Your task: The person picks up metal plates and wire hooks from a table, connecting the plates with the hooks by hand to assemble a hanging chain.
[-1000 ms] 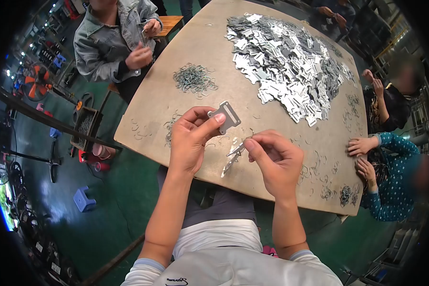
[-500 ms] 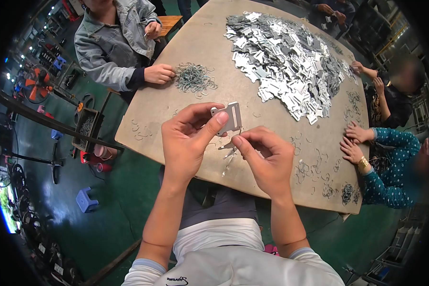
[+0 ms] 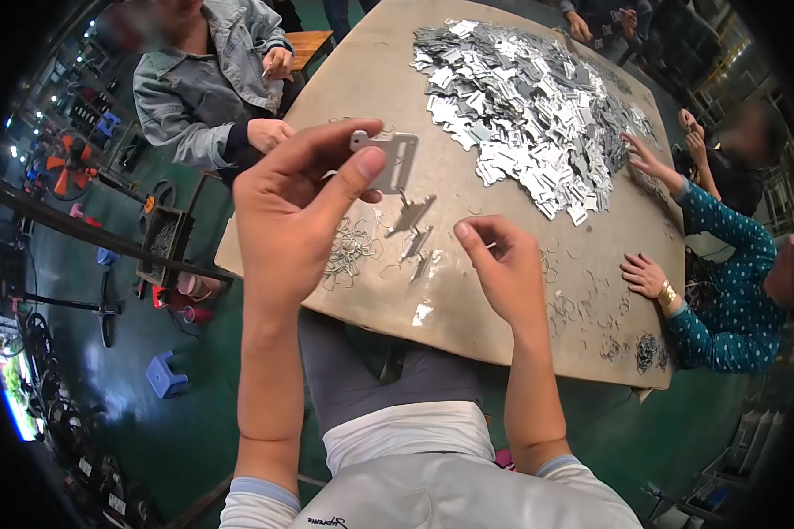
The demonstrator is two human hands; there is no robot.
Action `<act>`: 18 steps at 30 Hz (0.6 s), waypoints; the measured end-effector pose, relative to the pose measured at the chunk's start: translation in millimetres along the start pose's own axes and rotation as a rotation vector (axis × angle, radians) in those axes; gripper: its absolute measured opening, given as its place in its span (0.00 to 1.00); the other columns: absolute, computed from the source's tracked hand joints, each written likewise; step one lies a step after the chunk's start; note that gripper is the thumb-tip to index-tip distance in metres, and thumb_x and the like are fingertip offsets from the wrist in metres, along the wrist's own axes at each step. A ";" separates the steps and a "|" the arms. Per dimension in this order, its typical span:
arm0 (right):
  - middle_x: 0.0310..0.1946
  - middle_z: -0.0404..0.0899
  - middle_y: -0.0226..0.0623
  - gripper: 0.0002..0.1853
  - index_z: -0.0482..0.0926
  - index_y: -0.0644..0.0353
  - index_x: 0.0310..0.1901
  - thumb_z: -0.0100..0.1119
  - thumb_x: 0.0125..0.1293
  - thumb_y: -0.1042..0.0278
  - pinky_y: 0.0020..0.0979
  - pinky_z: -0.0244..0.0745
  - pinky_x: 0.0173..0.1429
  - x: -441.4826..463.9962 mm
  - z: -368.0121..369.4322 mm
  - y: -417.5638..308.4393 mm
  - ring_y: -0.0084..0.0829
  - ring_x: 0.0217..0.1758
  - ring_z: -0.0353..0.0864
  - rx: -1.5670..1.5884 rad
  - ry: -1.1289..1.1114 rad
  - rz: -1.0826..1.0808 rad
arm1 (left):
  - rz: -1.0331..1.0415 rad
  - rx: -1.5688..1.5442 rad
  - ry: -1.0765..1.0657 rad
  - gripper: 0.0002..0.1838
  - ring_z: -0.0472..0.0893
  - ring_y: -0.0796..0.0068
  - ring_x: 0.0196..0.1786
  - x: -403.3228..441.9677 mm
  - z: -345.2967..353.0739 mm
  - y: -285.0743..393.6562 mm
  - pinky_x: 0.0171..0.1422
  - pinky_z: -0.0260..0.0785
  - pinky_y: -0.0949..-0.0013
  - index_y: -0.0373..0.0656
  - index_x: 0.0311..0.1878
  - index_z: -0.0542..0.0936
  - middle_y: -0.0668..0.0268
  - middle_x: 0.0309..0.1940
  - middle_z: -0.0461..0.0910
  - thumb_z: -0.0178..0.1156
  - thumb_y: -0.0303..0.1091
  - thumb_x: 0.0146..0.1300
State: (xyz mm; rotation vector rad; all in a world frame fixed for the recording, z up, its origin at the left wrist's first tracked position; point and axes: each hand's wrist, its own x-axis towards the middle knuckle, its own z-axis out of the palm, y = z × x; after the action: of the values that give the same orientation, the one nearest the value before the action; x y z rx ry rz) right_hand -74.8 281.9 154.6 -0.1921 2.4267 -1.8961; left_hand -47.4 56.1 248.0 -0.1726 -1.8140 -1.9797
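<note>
Between thumb and fingers, my left hand (image 3: 291, 212) pinches a flat slotted metal plate (image 3: 400, 166) above the table. Several similar plates, linked in a string (image 3: 412, 216), dangle below it and look tilted. My right hand (image 3: 507, 273) is apart from the string, to its right, with fingers curled toward the thumb in a pinch. Its fingertips are partly hidden, so anything in them cannot be made out. On the table behind the string and close to my left wrist lies a small pile of thin bent wire hooks (image 3: 351, 251).
A large heap of metal plates (image 3: 520, 123) covers the table's far middle. Loose wire hooks (image 3: 582, 309) are scattered at right. Co-workers sit around: a denim sleeve (image 3: 185, 115) at left, a dotted teal sleeve (image 3: 723, 229) at right. A blue stool (image 3: 163, 375) stands on the floor.
My left hand has moved left and up with the plate. My right hand has come away from the plates, which now dangle freely. The teal-sleeved person's one hand reaches toward the heap.
</note>
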 end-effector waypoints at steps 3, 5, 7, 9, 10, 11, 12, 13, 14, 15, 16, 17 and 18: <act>0.41 0.88 0.37 0.15 0.88 0.68 0.50 0.73 0.70 0.63 0.26 0.76 0.40 4.7 1.7 23.0 0.24 0.40 0.83 -0.087 -0.028 0.041 | 0.026 0.018 0.019 0.14 0.86 0.78 0.46 0.1 -6.2 -1.5 0.46 0.84 0.71 0.31 0.57 0.86 0.61 0.47 0.88 0.71 0.25 0.71; 0.46 0.88 0.40 0.18 0.87 0.68 0.53 0.73 0.70 0.63 0.29 0.78 0.41 4.5 5.9 30.3 0.27 0.43 0.85 -0.076 -0.052 -0.004 | 0.028 0.007 0.050 0.14 0.86 0.78 0.46 -0.9 -8.1 -3.4 0.46 0.84 0.71 0.31 0.57 0.86 0.62 0.47 0.87 0.71 0.25 0.71; 0.51 0.87 0.44 0.20 0.86 0.68 0.56 0.73 0.71 0.62 0.31 0.80 0.43 2.2 17.6 30.4 0.30 0.46 0.86 -0.043 -0.080 -0.111 | 0.031 0.012 0.064 0.12 0.85 0.77 0.45 -0.7 -12.2 -4.9 0.48 0.84 0.70 0.31 0.55 0.86 0.63 0.47 0.87 0.71 0.25 0.71; 0.55 0.86 0.46 0.24 0.84 0.68 0.60 0.72 0.70 0.60 0.34 0.82 0.49 2.5 21.1 28.0 0.35 0.49 0.87 -0.088 -0.208 -0.094 | 0.031 0.020 0.093 0.12 0.85 0.78 0.45 0.2 -14.3 -6.6 0.48 0.84 0.70 0.31 0.55 0.86 0.65 0.46 0.86 0.71 0.25 0.71; 0.54 0.86 0.46 0.24 0.83 0.69 0.61 0.72 0.70 0.60 0.35 0.82 0.51 3.7 20.2 26.2 0.36 0.49 0.87 -0.136 -0.268 -0.086 | 0.043 0.036 0.098 0.11 0.85 0.77 0.46 0.4 -16.5 -6.9 0.48 0.83 0.70 0.31 0.54 0.86 0.65 0.47 0.86 0.71 0.25 0.71; 0.54 0.86 0.47 0.25 0.83 0.69 0.61 0.72 0.70 0.59 0.35 0.83 0.52 6.3 18.0 25.7 0.37 0.50 0.87 -0.186 -0.328 -0.076 | 0.054 0.049 0.101 0.11 0.85 0.77 0.46 0.6 -19.3 -7.4 0.48 0.83 0.70 0.31 0.54 0.86 0.64 0.47 0.87 0.70 0.25 0.72; 0.53 0.86 0.50 0.28 0.82 0.70 0.63 0.72 0.70 0.57 0.39 0.83 0.56 13.0 12.6 31.6 0.42 0.51 0.87 -0.216 -0.357 -0.055 | 0.065 0.059 0.104 0.11 0.85 0.77 0.46 0.5 -21.4 -7.9 0.47 0.83 0.70 0.31 0.53 0.86 0.64 0.48 0.87 0.70 0.25 0.72; 0.52 0.86 0.52 0.28 0.82 0.70 0.63 0.72 0.70 0.57 0.40 0.82 0.57 22.5 7.2 42.6 0.43 0.52 0.87 -0.263 -0.275 -0.026 | 0.068 0.064 0.107 0.10 0.85 0.77 0.46 -0.3 -22.8 -8.1 0.47 0.83 0.70 0.32 0.53 0.86 0.64 0.49 0.87 0.70 0.25 0.72; 0.52 0.86 0.53 0.28 0.82 0.70 0.63 0.71 0.70 0.57 0.42 0.82 0.59 34.2 2.4 57.9 0.45 0.52 0.87 -0.309 -0.196 0.005 | 0.069 0.069 0.111 0.10 0.85 0.77 0.46 -1.8 -24.5 -7.0 0.47 0.82 0.70 0.32 0.53 0.86 0.63 0.50 0.87 0.70 0.25 0.72; 0.51 0.86 0.54 0.28 0.82 0.71 0.63 0.71 0.70 0.57 0.44 0.82 0.60 49.3 -2.3 74.3 0.46 0.53 0.87 -0.354 -0.118 0.031 | 0.073 0.078 0.117 0.10 0.85 0.77 0.46 -3.2 -25.6 -5.7 0.47 0.82 0.70 0.32 0.52 0.86 0.63 0.51 0.87 0.70 0.26 0.72; 0.52 0.85 0.56 0.28 0.81 0.71 0.62 0.71 0.70 0.57 0.46 0.81 0.61 70.7 -9.6 92.8 0.49 0.54 0.87 -0.416 -0.001 0.024 | 0.074 0.076 0.125 0.10 0.86 0.77 0.45 -5.0 -26.1 -4.6 0.47 0.82 0.69 0.32 0.52 0.87 0.61 0.50 0.88 0.70 0.26 0.73; 0.53 0.85 0.57 0.28 0.81 0.72 0.62 0.71 0.70 0.58 0.48 0.80 0.62 94.1 -16.4 112.3 0.51 0.55 0.86 -0.477 0.113 0.017 | 0.078 0.069 0.124 0.10 0.86 0.76 0.45 -7.0 -27.4 -4.2 0.47 0.82 0.69 0.32 0.52 0.87 0.61 0.49 0.88 0.70 0.26 0.73; 0.54 0.83 0.57 0.27 0.82 0.70 0.61 0.71 0.69 0.58 0.48 0.80 0.63 116.7 -20.2 130.4 0.53 0.55 0.86 -0.570 0.184 0.001 | 0.084 0.064 0.126 0.10 0.86 0.76 0.45 -8.7 -29.2 -3.6 0.47 0.82 0.69 0.32 0.53 0.87 0.61 0.48 0.88 0.70 0.26 0.73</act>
State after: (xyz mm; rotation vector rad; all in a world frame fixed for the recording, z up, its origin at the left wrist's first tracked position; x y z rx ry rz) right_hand -201.1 316.9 37.0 -0.0369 3.0291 -1.2167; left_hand -35.1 30.0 237.6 -0.1004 -1.7585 -1.8307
